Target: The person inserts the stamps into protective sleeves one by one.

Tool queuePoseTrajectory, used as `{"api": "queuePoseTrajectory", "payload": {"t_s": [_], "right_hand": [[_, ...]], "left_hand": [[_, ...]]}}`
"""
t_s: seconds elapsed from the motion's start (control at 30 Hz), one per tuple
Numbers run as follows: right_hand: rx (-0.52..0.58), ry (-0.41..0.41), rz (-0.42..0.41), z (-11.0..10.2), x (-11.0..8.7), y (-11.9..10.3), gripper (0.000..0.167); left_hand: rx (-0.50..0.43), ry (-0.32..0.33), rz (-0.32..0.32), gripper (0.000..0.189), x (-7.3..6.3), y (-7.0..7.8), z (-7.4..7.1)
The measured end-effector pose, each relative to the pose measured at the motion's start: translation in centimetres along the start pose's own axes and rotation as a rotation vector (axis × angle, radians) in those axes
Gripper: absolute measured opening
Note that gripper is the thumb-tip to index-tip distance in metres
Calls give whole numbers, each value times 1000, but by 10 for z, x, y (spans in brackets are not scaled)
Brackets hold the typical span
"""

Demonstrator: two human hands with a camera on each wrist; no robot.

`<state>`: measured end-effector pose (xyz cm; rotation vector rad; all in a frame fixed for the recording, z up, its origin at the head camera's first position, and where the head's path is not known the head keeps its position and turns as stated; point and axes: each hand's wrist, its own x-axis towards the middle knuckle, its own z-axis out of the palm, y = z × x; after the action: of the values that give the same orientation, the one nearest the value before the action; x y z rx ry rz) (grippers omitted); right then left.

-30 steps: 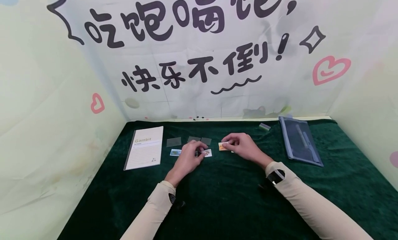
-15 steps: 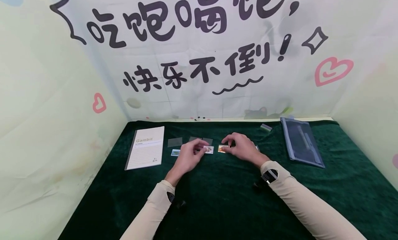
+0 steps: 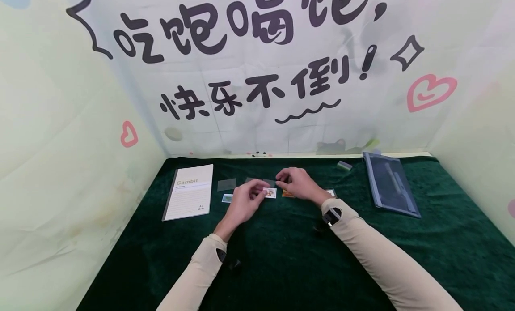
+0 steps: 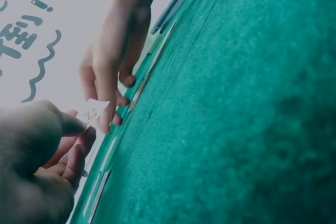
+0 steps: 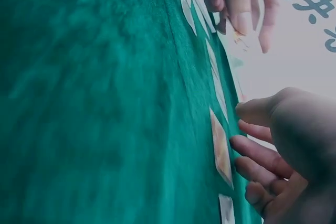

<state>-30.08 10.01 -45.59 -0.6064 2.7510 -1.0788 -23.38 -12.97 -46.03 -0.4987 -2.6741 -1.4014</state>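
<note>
My left hand [image 3: 246, 198] pinches a small white stamp-like picture card [image 3: 270, 193] between thumb and finger; in the left wrist view the card [image 4: 92, 109] is held up off the cloth. My right hand [image 3: 299, 183] hovers just right of it, thumb and fingers apart with nothing between them [image 5: 283, 150]. Its fingertips are close to a small clear sleeve [image 3: 269, 183]. Below this hand lies an orange picture card [image 3: 287, 193], partly covered by it. A blue picture card [image 3: 227, 198] shows left of my left hand, and another clear sleeve [image 3: 227, 185] lies behind that.
A notebook [image 3: 189, 192] lies at the left of the green cloth [image 3: 281, 257]. At the right is a blue zip pouch [image 3: 390, 185], with a small green-and-purple block [image 3: 344, 166] near the back edge. A pale card [image 3: 331, 193] peeks out beside my right wrist.
My right hand has let go of the orange card, leaving it on the cloth, and moved left and back toward the clear sleeves. My left hand has raised the white card slightly.
</note>
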Motion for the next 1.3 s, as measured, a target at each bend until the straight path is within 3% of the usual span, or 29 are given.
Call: {"api": "queuePoseTrajectory", "payload": {"t_s": [0.27,0.5,0.63,0.83,1.0,1.3], "right_hand": [[-38,27,86,14,15,-7,30],[-10,45,89,14,17,-9,15],[68,43,92,11,11,-7,9],[229,127,81,1,-15,-5,15],[259,197,42,-10,-45,3,20],[382,98,105,-16,-89,18,31]], "left_hand": [[-13,-6,7,18,1,-2,1],[-16,-9,6,18,0,-1,1],[-13,-6,-2,17,0,-1,2],[-83,9,-10,18,0,3,7],[-182,6,-41,18,-1,10,13],[-216,-13,-87,16,-7,14,21]]}}
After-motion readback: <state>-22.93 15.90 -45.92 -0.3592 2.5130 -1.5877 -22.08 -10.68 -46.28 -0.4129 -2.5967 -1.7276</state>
